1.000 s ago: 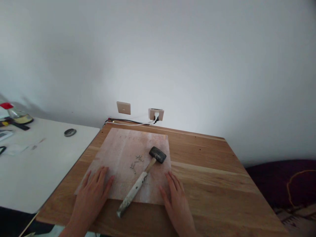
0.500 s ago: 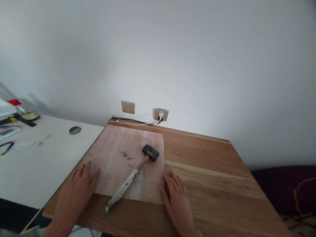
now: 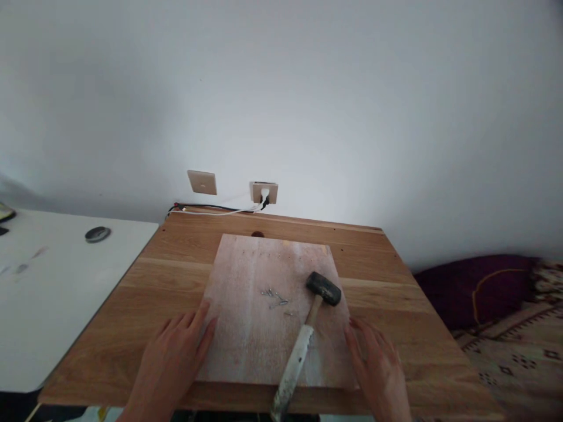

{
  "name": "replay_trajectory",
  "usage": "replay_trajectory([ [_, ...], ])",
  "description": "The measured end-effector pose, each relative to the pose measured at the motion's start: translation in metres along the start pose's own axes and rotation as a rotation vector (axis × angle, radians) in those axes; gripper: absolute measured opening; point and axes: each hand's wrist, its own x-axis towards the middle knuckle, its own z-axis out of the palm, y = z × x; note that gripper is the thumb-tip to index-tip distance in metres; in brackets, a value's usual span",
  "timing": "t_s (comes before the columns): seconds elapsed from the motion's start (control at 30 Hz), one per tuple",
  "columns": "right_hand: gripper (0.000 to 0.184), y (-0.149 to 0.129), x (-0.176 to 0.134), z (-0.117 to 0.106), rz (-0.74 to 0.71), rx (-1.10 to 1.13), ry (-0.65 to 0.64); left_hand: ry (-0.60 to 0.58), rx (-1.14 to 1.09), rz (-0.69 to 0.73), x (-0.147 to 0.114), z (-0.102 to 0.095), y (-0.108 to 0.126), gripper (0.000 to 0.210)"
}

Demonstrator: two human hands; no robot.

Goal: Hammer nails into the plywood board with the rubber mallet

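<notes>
A thin, pale pinkish wooden board (image 3: 237, 328) lies on the wooden table between my hands. My left hand (image 3: 173, 354) touches the board's left edge, its fingers stretched out and the thumb apart. At the right edge rests my right hand (image 3: 378, 366), fingers also extended against the side. A mallet with a black head (image 3: 324, 288) lies across the board's right part, its white-smeared handle (image 3: 292, 366) reaching past the near edge. Several loose nails (image 3: 273, 296) are scattered near the board's middle. Along its far edge runs a row of small nail-like points (image 3: 279, 255).
The wooden table (image 3: 409, 328) stands against a white wall with a plugged socket (image 3: 264, 193) and cables (image 3: 215, 210). To the left is a white table (image 3: 39, 305) with a round grey lid (image 3: 97, 234). Purple fabric (image 3: 475, 290) lies at the right.
The board, with the mallet and loose nails on it, has slid right across the wooden table, away from its left edge. Both hands moved along with it, and the view has turned somewhat right.
</notes>
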Motion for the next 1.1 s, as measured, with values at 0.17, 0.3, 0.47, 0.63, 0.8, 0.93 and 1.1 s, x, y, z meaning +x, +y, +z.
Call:
replay_trajectory([
  [0.17,0.055,-0.043,-0.012,-0.002,0.151,0.189,-0.185,0.055,-0.184,0.263,0.040,0.006,0.042,0.032],
  [0.3,0.050,-0.073,-0.010,0.005,0.102,0.268,-0.341,-0.054,-0.236,0.424,0.071,0.011,0.083,0.036],
  [0.47,0.032,-0.070,-0.008,0.005,0.280,0.405,-0.340,-0.097,-0.185,0.470,0.091,0.023,0.103,0.034],
  [0.63,0.063,-0.059,-0.024,0.005,0.706,1.008,-0.276,-0.084,-0.286,0.450,0.102,0.030,0.098,0.037],
  [0.8,0.058,-0.046,-0.026,-0.003,0.847,1.230,-0.352,-0.052,-0.618,0.373,0.132,0.031,0.112,0.026],
  [0.93,0.082,-0.040,-0.020,-0.015,0.813,0.985,-0.202,0.022,-0.824,0.398,0.177,0.036,0.142,0.029],
  [1.1,0.074,-0.028,-0.015,-0.024,0.711,0.677,-0.128,-0.050,-0.811,0.505,0.228,0.047,0.177,0.037],
])
